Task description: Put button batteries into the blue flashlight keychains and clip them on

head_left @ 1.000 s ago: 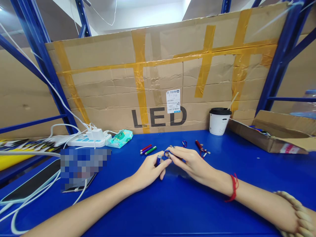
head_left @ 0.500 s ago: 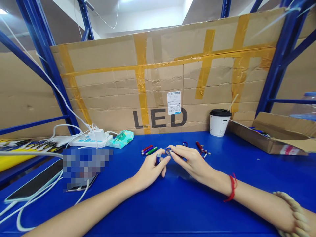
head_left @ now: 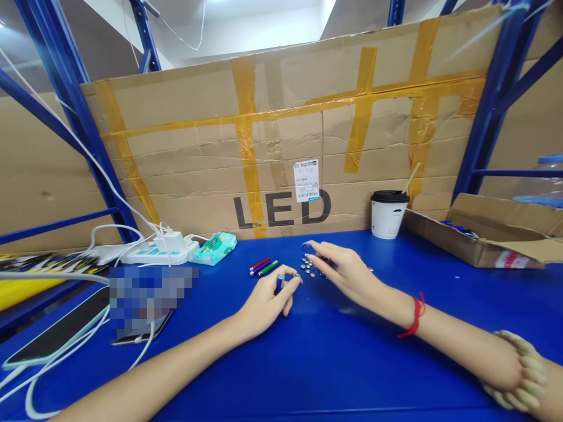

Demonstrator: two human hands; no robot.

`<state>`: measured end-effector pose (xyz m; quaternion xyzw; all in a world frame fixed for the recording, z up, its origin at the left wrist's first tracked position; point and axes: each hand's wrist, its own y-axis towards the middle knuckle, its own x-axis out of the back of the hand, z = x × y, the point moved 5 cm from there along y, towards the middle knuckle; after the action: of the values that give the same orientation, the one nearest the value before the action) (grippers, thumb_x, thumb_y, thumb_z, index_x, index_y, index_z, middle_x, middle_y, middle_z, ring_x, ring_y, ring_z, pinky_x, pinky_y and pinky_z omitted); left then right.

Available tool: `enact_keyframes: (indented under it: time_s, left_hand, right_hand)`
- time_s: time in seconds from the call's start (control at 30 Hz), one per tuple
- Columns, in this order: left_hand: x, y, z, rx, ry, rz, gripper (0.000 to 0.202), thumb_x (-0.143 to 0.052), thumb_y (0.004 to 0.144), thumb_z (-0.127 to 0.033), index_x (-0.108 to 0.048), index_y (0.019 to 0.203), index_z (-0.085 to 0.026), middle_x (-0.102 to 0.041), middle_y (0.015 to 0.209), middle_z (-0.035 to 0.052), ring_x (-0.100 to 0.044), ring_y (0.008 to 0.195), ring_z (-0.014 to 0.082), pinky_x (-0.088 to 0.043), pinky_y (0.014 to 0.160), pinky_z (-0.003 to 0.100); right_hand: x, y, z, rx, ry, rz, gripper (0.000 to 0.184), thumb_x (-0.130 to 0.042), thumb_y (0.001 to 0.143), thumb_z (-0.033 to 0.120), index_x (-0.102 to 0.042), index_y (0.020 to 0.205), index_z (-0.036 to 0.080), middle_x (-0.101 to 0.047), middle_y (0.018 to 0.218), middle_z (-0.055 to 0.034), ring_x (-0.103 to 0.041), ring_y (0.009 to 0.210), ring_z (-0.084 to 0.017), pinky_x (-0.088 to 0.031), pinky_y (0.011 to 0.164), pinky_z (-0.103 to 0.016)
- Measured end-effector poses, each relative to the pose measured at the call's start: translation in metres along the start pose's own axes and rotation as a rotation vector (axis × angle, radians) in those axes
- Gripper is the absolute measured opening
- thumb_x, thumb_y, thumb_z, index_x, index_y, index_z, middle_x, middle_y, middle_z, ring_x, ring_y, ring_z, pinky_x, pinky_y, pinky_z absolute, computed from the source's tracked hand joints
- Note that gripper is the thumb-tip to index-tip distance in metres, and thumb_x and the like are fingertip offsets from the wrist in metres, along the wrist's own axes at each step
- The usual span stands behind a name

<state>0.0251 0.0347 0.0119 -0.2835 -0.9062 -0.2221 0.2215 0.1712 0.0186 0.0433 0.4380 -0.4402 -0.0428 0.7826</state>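
Note:
My left hand is closed around a small blue metal tube, its end showing between thumb and fingers. At the fingertips is a small silver piece, too small to name. My right hand is up and to the right of it, pinching a blue curved clip like a carabiner. Several small silver button cells lie on the table below these fingers. Left of them rest a red tube, another blue tube and a green tube. The right hand partly hides other small parts behind it.
A lidded paper cup with a stick stands at the back right, beside an open cardboard box. At left are a tissue pack, a power strip, cables and a phone. A tall cardboard sheet closes the back.
My right hand has moved up and away from the left fingertips, taking the blue clip along. The button cells now show. My left hand keeps its hold on the tube.

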Motion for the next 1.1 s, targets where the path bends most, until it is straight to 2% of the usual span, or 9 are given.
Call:
enact_keyframes:
  time_s: [0.13, 0.3, 0.37, 0.53, 0.67, 0.77, 0.9, 1.0, 1.1]
  left_hand:
    - [0.001, 0.000, 0.001, 0.037, -0.033, -0.020, 0.028, -0.036, 0.089, -0.043, -0.049, 0.092, -0.018, -0.044, 0.043, -0.0084, -0.036, 0.039, 0.0074, -0.034, 0.049, 0.019]
    - [0.002, -0.001, 0.001, 0.058, 0.025, -0.040, 0.030, -0.038, 0.088, -0.045, -0.052, 0.094, -0.019, -0.045, 0.043, -0.0079, -0.037, 0.040, 0.0079, -0.033, 0.048, 0.019]
    - [0.002, -0.001, 0.001, 0.063, 0.041, -0.040, 0.030, -0.038, 0.087, -0.044, -0.052, 0.098, -0.020, -0.045, 0.042, -0.0079, -0.038, 0.039, 0.0083, -0.034, 0.048, 0.020]
    - [0.006, 0.000, 0.001, 0.061, 0.083, -0.076, 0.031, -0.039, 0.087, -0.044, -0.055, 0.098, -0.020, -0.044, 0.041, -0.0080, -0.042, 0.041, 0.0097, -0.035, 0.051, 0.021]
    - [0.011, 0.004, 0.003, 0.039, 0.195, -0.128, 0.031, -0.038, 0.087, -0.045, -0.056, 0.093, -0.020, -0.049, 0.046, -0.0063, -0.050, 0.049, 0.0120, -0.038, 0.059, 0.023]
    - [0.012, 0.005, 0.004, 0.015, 0.205, -0.166, 0.029, -0.036, 0.087, -0.043, -0.052, 0.092, -0.020, -0.049, 0.046, -0.0066, -0.050, 0.049, 0.0130, -0.038, 0.060, 0.024]
    - [0.010, 0.003, 0.002, 0.008, 0.236, -0.197, 0.029, -0.033, 0.087, -0.044, -0.050, 0.093, -0.021, -0.048, 0.046, -0.0073, -0.050, 0.047, 0.0137, -0.037, 0.057, 0.023]
    - [0.009, -0.002, -0.004, -0.028, 0.342, -0.222, 0.025, -0.035, 0.087, -0.041, -0.052, 0.093, -0.024, -0.052, 0.055, -0.0050, -0.054, 0.054, 0.0154, -0.037, 0.057, 0.023]
    - [0.011, -0.006, -0.011, -0.059, 0.426, -0.283, 0.023, -0.035, 0.088, -0.038, -0.052, 0.093, -0.024, -0.058, 0.062, -0.0032, -0.058, 0.059, 0.0165, -0.037, 0.057, 0.023]
  right_hand:
    - [0.019, 0.005, -0.040, -0.179, -0.260, 0.063, 0.033, -0.035, 0.093, 0.027, -0.056, 0.113, 0.014, -0.064, 0.084, -0.0079, -0.061, 0.075, -0.019, -0.046, 0.065, -0.029]
    - [0.044, -0.003, -0.084, -0.576, -0.692, 0.349, 0.029, -0.036, 0.091, 0.022, -0.065, 0.090, 0.016, -0.065, 0.087, -0.0114, -0.062, 0.082, -0.024, -0.043, 0.060, -0.030]
    - [0.052, -0.009, -0.092, -0.695, -0.762, 0.408, 0.026, -0.039, 0.090, 0.018, -0.064, 0.084, 0.013, -0.065, 0.085, -0.0132, -0.062, 0.080, -0.023, -0.043, 0.060, -0.030]
    - [0.055, -0.019, -0.102, -0.811, -0.758, 0.466, 0.019, -0.052, 0.086, 0.028, -0.060, 0.089, 0.012, -0.063, 0.083, -0.0034, -0.059, 0.069, -0.012, -0.049, 0.063, -0.028]
    - [0.059, -0.015, -0.100, -0.751, -0.758, 0.386, 0.022, -0.048, 0.086, 0.027, -0.066, 0.084, 0.014, -0.066, 0.082, -0.0117, -0.062, 0.074, -0.020, -0.041, 0.056, -0.028]
    - [0.060, -0.001, -0.085, -0.581, -0.695, 0.238, 0.033, -0.039, 0.089, 0.036, -0.067, 0.084, 0.019, -0.068, 0.086, -0.0081, -0.061, 0.081, -0.022, -0.039, 0.057, -0.027]
    - [0.065, 0.021, -0.042, -0.314, -0.102, -0.018, 0.044, -0.040, 0.086, 0.047, -0.066, 0.067, 0.017, -0.067, 0.071, -0.0056, -0.057, 0.064, -0.016, -0.042, 0.060, -0.026]
    - [0.077, 0.020, -0.007, -0.311, 0.290, -0.012, 0.049, -0.037, 0.086, 0.053, -0.062, 0.069, 0.014, -0.064, 0.068, -0.0059, -0.046, 0.046, -0.010, -0.034, 0.042, -0.023]
    - [0.097, -0.001, 0.038, -0.108, 0.400, 0.232, 0.054, -0.030, 0.088, 0.054, -0.059, 0.068, 0.014, -0.065, 0.075, -0.0077, -0.044, 0.045, -0.009, -0.038, 0.044, -0.025]
